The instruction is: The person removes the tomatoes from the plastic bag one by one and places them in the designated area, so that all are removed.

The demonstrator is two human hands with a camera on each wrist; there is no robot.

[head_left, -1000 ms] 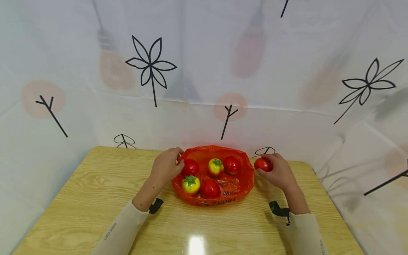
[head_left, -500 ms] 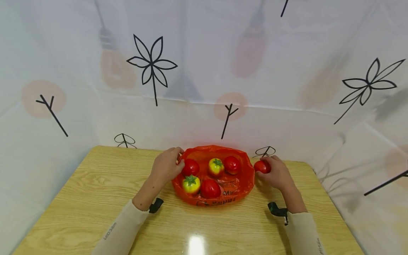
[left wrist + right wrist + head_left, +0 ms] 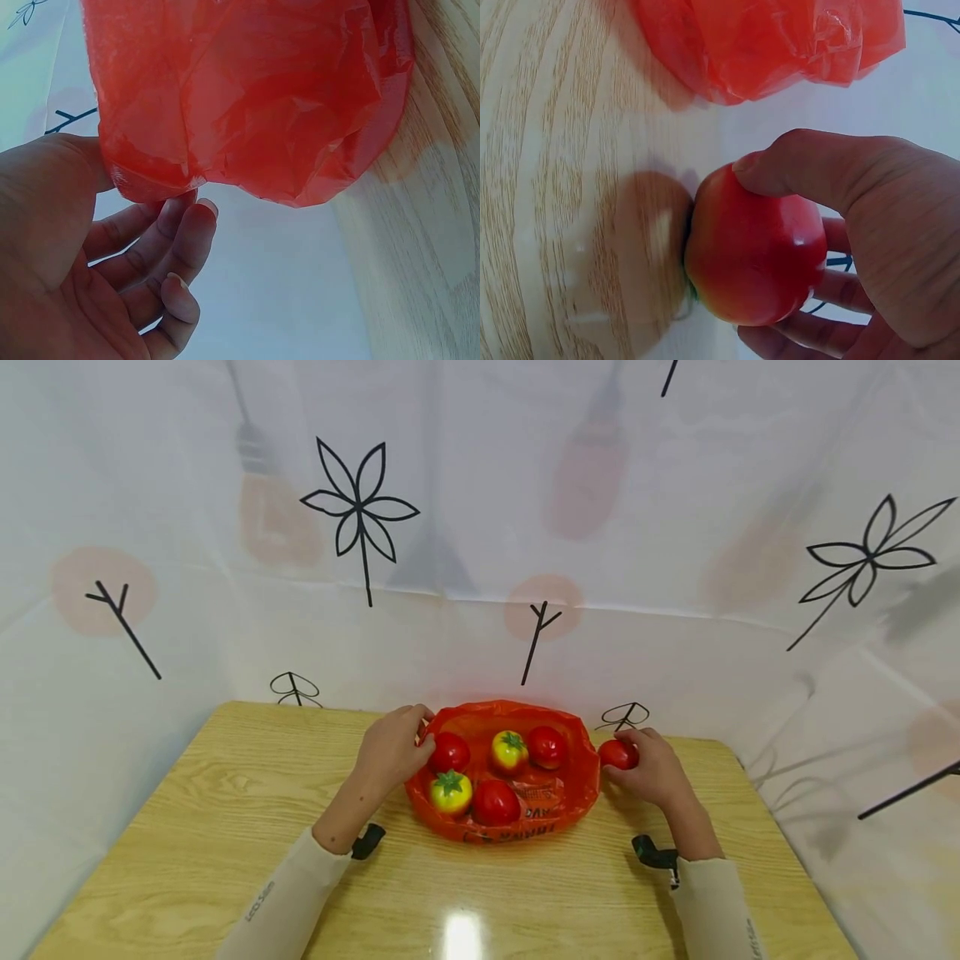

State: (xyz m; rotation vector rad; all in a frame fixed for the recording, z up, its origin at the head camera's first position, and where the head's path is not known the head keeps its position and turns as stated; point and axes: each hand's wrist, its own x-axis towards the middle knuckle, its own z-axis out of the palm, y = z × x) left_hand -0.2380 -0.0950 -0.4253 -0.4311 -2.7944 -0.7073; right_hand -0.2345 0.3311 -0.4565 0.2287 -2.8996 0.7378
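A red plastic bag (image 3: 575, 793) with its mouth spread wide sits on the wooden table (image 3: 247, 777). Inside lie several tomatoes: red ones, such as the red tomato (image 3: 496, 802), and yellow ones with green tops, such as the yellow tomato (image 3: 451, 794). My left hand (image 3: 392, 745) pinches the bag's left rim, with the thumb partly hidden by the plastic in the left wrist view. Just right of the bag, my right hand (image 3: 654, 770) grips another red tomato (image 3: 754, 247) between thumb and fingers. Its green end faces down at the tabletop; whether it touches is hard to tell.
Behind the table's back edge hangs a pale patterned cloth (image 3: 480, 527), close to the bag. More cloth borders the left and right sides. Dark wrist mounts (image 3: 656, 852) stick out under both forearms.
My right hand has shifted slightly left and down with the tomato, nearer the bag's right rim. My left hand has stayed at the left rim.
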